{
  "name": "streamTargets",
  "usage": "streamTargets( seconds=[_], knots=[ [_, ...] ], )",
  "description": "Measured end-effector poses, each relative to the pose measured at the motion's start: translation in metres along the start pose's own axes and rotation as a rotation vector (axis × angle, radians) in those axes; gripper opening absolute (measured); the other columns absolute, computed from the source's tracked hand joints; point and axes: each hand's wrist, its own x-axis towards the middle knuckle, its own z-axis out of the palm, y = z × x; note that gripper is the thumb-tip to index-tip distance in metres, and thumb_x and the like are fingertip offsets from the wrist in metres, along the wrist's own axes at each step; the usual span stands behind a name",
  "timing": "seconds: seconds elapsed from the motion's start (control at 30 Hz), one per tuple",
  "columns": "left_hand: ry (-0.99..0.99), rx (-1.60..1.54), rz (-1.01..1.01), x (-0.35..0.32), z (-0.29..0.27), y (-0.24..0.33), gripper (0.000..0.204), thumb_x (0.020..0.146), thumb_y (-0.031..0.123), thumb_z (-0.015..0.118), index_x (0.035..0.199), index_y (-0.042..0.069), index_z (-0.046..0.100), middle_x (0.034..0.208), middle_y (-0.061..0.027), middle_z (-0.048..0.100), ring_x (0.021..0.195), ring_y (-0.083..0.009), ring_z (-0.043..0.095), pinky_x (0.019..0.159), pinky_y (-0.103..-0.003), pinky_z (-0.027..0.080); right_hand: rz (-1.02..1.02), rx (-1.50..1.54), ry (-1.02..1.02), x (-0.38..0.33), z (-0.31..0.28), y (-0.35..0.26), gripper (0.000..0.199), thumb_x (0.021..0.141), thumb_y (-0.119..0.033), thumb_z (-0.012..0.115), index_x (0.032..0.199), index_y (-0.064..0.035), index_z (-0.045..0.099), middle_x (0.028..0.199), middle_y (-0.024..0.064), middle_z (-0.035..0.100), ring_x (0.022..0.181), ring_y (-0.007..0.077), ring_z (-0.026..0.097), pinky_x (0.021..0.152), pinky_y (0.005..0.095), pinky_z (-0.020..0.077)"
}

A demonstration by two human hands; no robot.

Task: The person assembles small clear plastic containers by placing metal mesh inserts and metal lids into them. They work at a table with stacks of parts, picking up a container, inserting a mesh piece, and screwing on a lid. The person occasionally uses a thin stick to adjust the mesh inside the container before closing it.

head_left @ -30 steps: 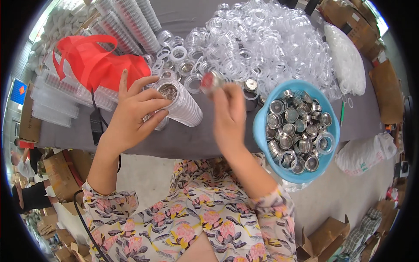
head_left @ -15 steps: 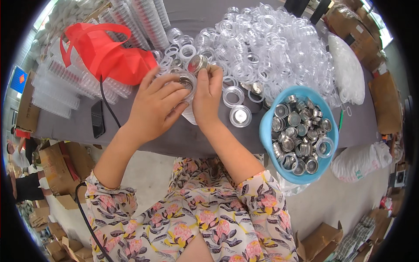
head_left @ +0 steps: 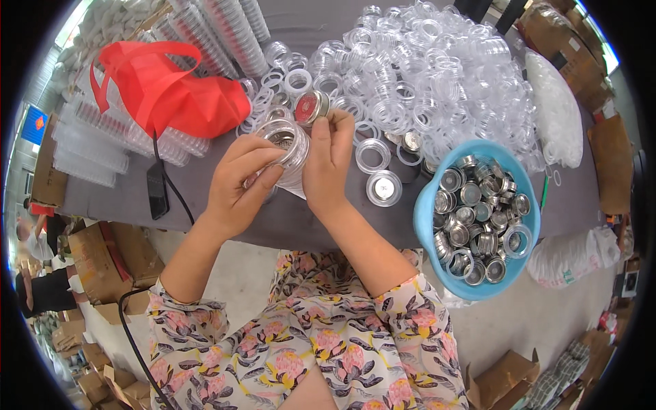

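Over the near side of the table, my left hand [head_left: 239, 181] has its thumb and fingers closed round the rim of a clear plastic ring [head_left: 295, 145]. Part of a metal piece shows inside that ring. Beside it, my right hand [head_left: 326, 164] pinches a round metal lid [head_left: 311, 108] with a red face between thumb and forefinger. The ring rests close against the right palm. More clear plastic lies below the ring, partly hidden by the hands. To the right of them lie a clear ring [head_left: 372, 156] and a clear ring with a metal centre [head_left: 384, 188].
A large heap of clear rings [head_left: 424, 75] covers the far table. At the right edge stands a blue basin [head_left: 424, 232] of metal lids. Stacked clear plastic pieces [head_left: 222, 34], a red bag [head_left: 164, 89], a black cable [head_left: 179, 195] and a phone [head_left: 157, 190] are at left.
My left fingers have curled back from over the ring, so its opening now shows. The lid in my right hand has tilted, turning its red face more into view.
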Motion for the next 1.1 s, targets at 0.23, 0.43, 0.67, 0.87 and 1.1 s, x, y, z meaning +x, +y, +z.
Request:
streamTargets(
  seconds=[0.23,0.43,0.67,0.87,1.1],
  knots=[
    [0.186,-0.125,-0.103,-0.004,0.009,-0.003,0.013,0.087,0.005,0.056,0.096,-0.003,0.061,0.089,-0.0047,0.056,0.083,-0.0135,0.051,0.074,-0.024,0.039,-0.113,-0.132,-0.044,-0.001,-0.003,0.0,0.013,0.097,-0.012,0.039,0.102,0.0006,0.04,0.095,0.0058,0.046,0.082,0.0087,0.046,0.076,0.0245,0.041],
    [0.529,-0.502,-0.323,-0.005,0.009,-0.004,0.015,0.091,0.007,0.049,0.093,-0.003,0.06,0.093,-0.0036,0.056,0.088,-0.0098,0.049,0.084,-0.024,0.037,-0.145,-0.075,-0.069,-0.001,0.0,0.005,0.016,0.097,-0.01,0.04,0.105,0.0036,0.038,0.094,0.0123,0.053,0.084,0.0166,0.061,0.072,0.027,0.0471],
    [0.249,0.517,-0.085,-0.058,-0.02,-0.044,0.015,0.083,0.006,0.058,0.098,0.003,0.059,0.092,-0.0087,0.058,0.091,-0.0224,0.055,0.097,-0.043,0.034,-0.243,-0.277,-0.1,0.003,-0.007,0.003,0.014,0.094,-0.007,0.046,0.103,0.0026,0.042,0.089,0.0131,0.06,0.082,0.0219,0.065,0.069,0.031,0.0484],
    [-0.127,0.694,-0.135,-0.077,-0.01,-0.057,0.022,0.077,0.01,0.065,0.098,0.009,0.058,0.091,-0.0054,0.056,0.093,-0.0244,0.055,0.102,-0.052,0.028,-0.593,-0.685,-0.323,0.023,-0.021,-0.029,0.012,0.08,0.0,0.059,0.09,-0.0033,0.054,0.089,0.0081,0.062,0.085,0.0262,0.057,0.085,0.043,0.0402],
    [0.239,0.294,-0.049,-0.056,-0.005,-0.034,0.029,0.073,0.009,0.067,0.101,0.003,0.059,0.104,-0.0089,0.058,0.107,-0.0287,0.052,0.107,-0.049,0.024,-0.744,-1.222,-0.922,0.039,-0.024,-0.079,0.012,0.073,-0.005,0.063,0.081,-0.0124,0.063,0.089,0.0017,0.061,0.093,0.0228,0.056,0.1,0.0437,0.0337]
  ],
)
